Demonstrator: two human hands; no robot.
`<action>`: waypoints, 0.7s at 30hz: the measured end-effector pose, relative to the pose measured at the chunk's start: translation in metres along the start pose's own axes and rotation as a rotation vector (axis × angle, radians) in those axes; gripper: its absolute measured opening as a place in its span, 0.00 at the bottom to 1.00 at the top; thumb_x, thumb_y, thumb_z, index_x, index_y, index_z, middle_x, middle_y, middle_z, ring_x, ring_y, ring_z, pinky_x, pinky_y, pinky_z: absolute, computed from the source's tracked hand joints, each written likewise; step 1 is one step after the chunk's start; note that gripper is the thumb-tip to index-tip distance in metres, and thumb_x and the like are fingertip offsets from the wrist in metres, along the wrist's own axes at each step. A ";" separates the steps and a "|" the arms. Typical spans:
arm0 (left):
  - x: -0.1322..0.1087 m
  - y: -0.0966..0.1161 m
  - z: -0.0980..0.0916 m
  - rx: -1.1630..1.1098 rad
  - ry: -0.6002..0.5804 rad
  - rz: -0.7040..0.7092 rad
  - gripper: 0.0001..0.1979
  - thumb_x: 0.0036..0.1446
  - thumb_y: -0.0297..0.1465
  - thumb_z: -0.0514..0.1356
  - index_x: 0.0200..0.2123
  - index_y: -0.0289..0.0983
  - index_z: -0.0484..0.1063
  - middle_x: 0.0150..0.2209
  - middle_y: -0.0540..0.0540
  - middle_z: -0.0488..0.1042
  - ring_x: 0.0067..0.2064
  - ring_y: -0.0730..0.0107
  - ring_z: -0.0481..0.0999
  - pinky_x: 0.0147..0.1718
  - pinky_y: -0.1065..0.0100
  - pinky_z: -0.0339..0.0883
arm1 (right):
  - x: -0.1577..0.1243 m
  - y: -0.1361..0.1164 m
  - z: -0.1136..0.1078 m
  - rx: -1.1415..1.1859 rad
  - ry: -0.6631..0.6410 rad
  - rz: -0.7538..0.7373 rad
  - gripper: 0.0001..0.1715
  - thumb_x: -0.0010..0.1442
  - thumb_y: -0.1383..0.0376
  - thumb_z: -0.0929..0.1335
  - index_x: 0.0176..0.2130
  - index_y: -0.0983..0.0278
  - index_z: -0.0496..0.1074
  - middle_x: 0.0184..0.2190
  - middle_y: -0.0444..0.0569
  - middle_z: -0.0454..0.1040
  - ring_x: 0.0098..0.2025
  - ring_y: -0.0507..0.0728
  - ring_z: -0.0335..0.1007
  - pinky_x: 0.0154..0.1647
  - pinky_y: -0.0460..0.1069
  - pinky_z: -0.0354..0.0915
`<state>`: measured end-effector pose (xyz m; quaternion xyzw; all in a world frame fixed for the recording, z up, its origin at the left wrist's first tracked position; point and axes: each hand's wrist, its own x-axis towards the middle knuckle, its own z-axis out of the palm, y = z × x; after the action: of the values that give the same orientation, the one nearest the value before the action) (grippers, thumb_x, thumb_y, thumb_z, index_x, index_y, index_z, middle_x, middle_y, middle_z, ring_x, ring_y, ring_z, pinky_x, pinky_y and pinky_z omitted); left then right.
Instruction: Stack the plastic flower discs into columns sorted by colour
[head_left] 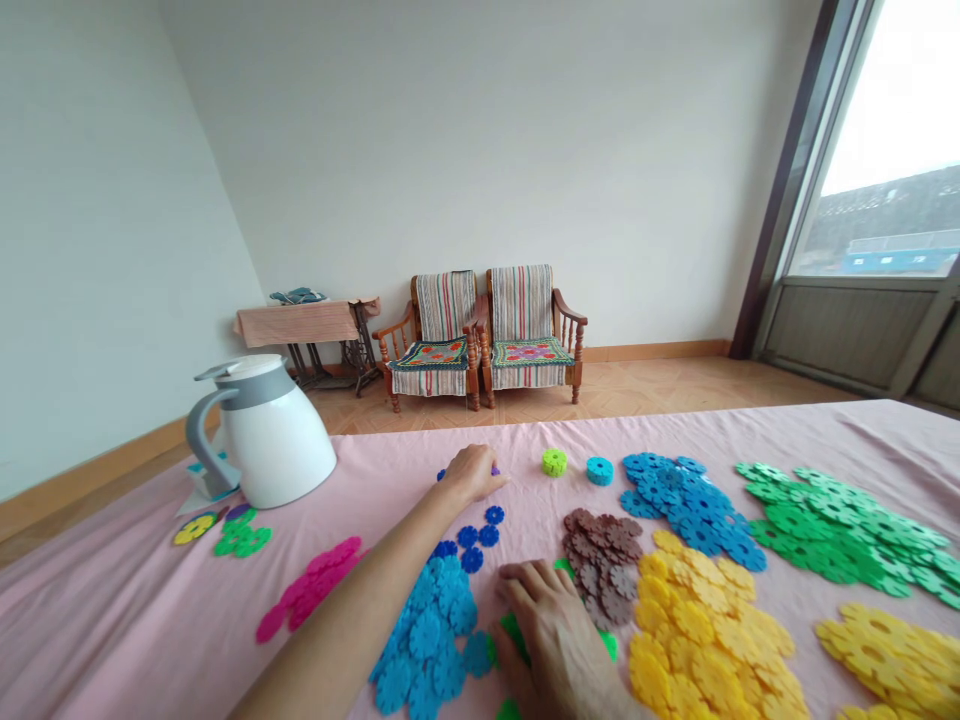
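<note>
My left hand [469, 476] reaches to the far side of the table, its fingers curled down. A bit of a purple flower-shaped plastic disc [495, 470] shows at the fingertips, mostly covered. Just left of the hand, a dark blue disc [441, 475] peeks out. My right hand [551, 630] lies palm down with fingers apart over bright green discs [607, 645], partly hiding them. Between the hands are several dark blue discs [471, 537]. A light blue heap [427, 635] lies beneath my left forearm, and a brown heap [602, 560] is right of my right hand.
A lime stack [554, 462] and a turquoise stack [600, 471] stand at the back. Blue [686, 500], green [847, 525] and yellow heaps [705, 630] spread rightward. Left are pink discs [315, 585] and a white jug [274, 440]. Two chairs [487, 340] stand beyond the table.
</note>
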<state>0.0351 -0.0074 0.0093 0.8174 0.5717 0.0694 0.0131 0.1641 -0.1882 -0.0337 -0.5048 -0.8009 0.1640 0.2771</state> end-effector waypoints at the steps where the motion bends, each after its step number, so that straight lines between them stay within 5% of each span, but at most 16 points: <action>1: 0.000 0.000 0.000 0.000 -0.004 -0.006 0.11 0.52 0.38 0.63 0.34 0.36 0.78 0.37 0.41 0.80 0.41 0.60 0.78 0.38 0.68 0.67 | 0.000 0.000 0.000 -0.001 0.000 0.003 0.12 0.57 0.66 0.64 0.42 0.62 0.73 0.47 0.50 0.73 0.50 0.63 0.65 0.53 0.58 0.54; 15: -0.004 -0.001 -0.015 -0.045 0.052 -0.025 0.15 0.50 0.41 0.64 0.37 0.38 0.78 0.38 0.43 0.79 0.42 0.58 0.77 0.39 0.68 0.67 | -0.001 -0.001 0.001 0.001 0.012 0.004 0.15 0.57 0.66 0.64 0.44 0.62 0.73 0.48 0.50 0.74 0.50 0.63 0.64 0.53 0.58 0.54; 21: -0.047 -0.028 -0.047 -0.203 0.243 -0.017 0.15 0.56 0.40 0.58 0.42 0.37 0.75 0.38 0.46 0.79 0.36 0.66 0.77 0.37 0.70 0.68 | 0.000 -0.003 -0.004 -0.015 -0.006 0.017 0.15 0.58 0.67 0.64 0.45 0.61 0.73 0.48 0.50 0.73 0.51 0.62 0.65 0.54 0.58 0.54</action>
<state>-0.0135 -0.0447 0.0487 0.7925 0.5661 0.2252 0.0268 0.1639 -0.1898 -0.0290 -0.5131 -0.7987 0.1620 0.2695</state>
